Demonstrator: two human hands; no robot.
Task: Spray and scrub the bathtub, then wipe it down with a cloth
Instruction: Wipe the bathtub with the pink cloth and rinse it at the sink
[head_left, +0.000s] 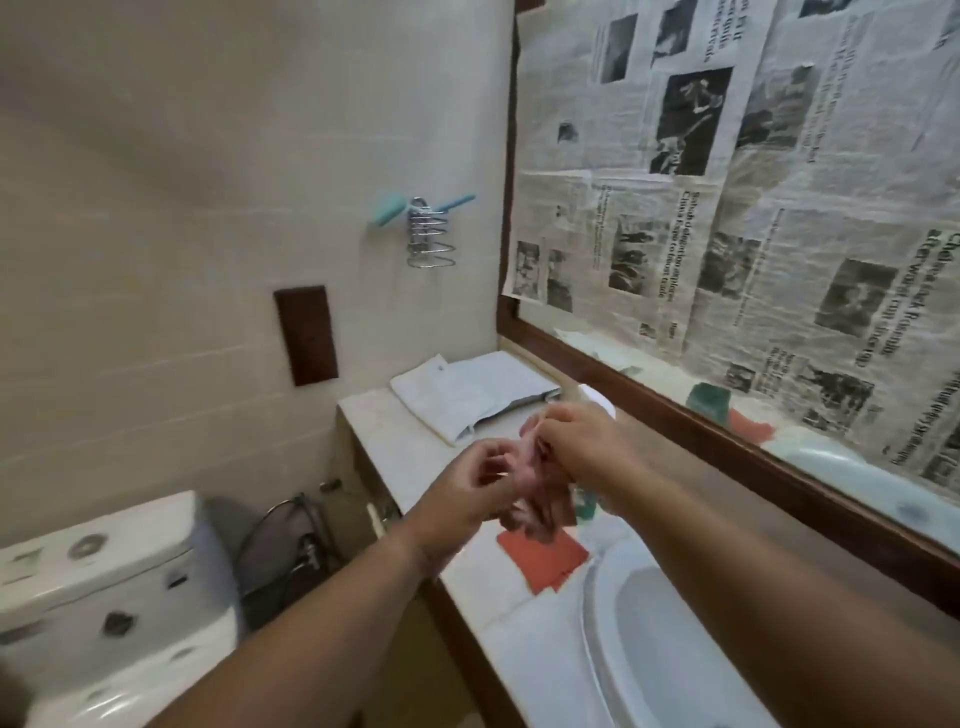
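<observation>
Tiled wall (182, 208) fills the left half of the view; mirror (779, 234) on the right is covered with newspaper sheets, dark wood frame along its lower edge. White toilet cistern (104, 571) is seen lower left, with hoses and a valve just beside it against the wall. Light stone bench (415, 431) runs from the wall corner toward the camera, white basin (623, 623) set into its near end. Folded white towel (467, 395) lies on the far end of the bench, near the corner. Orange-red cloth (545, 561) lies flat on the bench, just beside the basin rim, below the hands. Dark brown panel (306, 335) is mounted on the wall above the bench end. Wire holder (428, 239) is fixed higher on the wall, with a teal-handled item (415, 210) laid through it.

Both hands are held together over the bench, above the orange-red cloth. Left hand (467, 493) and right hand (576, 447) are each pinched on a pink crumpled item (530, 483), hanging between them; material can't be told, frame is blurred. Green object is partly hidden behind the right forearm. Bathtub is not in view.
</observation>
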